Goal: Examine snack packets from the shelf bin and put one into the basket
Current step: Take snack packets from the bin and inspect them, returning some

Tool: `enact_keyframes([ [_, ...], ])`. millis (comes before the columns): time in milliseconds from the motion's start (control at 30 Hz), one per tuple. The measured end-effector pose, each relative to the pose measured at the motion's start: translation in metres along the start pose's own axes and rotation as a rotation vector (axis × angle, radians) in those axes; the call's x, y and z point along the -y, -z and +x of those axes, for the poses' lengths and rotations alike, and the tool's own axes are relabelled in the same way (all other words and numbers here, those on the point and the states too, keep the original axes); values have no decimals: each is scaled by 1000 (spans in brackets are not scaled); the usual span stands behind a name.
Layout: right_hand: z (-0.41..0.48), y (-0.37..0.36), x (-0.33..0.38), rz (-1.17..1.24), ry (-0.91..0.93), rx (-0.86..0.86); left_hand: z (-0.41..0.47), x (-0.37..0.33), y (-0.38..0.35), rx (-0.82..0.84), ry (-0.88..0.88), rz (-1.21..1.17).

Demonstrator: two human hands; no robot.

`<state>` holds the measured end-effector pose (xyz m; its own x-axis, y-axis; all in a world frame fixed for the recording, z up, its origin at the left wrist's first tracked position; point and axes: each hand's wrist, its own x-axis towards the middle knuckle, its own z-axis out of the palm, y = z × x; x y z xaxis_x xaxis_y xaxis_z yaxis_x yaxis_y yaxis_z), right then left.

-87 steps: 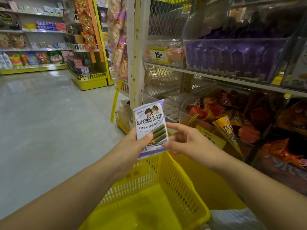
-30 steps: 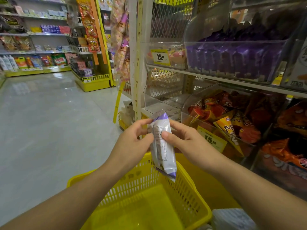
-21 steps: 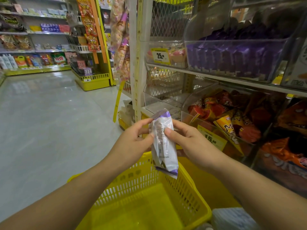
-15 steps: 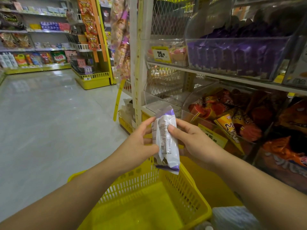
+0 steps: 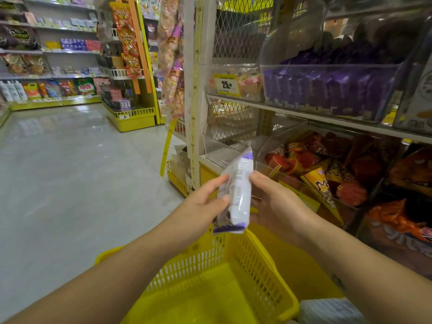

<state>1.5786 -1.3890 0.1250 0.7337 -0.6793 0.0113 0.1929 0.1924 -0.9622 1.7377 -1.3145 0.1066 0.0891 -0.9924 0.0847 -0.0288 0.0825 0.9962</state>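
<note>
Between opposing fingers (image 5: 215, 182), seemingly: snack packet (image 5: 239, 195)

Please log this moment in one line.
step: examine | snack packet: not yet in basket | left hand: grips it | right hand: grips it

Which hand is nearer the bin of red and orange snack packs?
Right. The right hand sits beside the bin; the left hand is farther off, beyond the packet.

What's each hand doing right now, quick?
Left hand: pinches the white and purple snack packet by its left edge.
Right hand: holds the same packet at its right side.
</note>
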Motion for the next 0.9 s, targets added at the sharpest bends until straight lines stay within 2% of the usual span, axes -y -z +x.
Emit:
enact_keyframes([
  [67, 0, -2, 0, 24, 21, 33, 0, -5, 0, 49, 43, -93],
  [167, -1, -2, -2, -152, 116, 51, -4, -6, 2, 138, 61, -102],
  [367, -6, 5, 0, -596, 297, -127, -6, -6, -5, 190, 102, -274],
  [533, -16, 10, 8, -544, 313, -189, -10, -12, -13, 277, 77, -218],
  [667, -37, 20, 46, -531, 341, -260, -10, -26, -21, 350, 71, -246],
  [800, -69, 28, 106, -800, 299, -201, -2, -54, -41, 397, -33, -133],
  [900, -94, 28, 152, -999, 340, -189, 7, -85, -67, 377, -154, -31],
])
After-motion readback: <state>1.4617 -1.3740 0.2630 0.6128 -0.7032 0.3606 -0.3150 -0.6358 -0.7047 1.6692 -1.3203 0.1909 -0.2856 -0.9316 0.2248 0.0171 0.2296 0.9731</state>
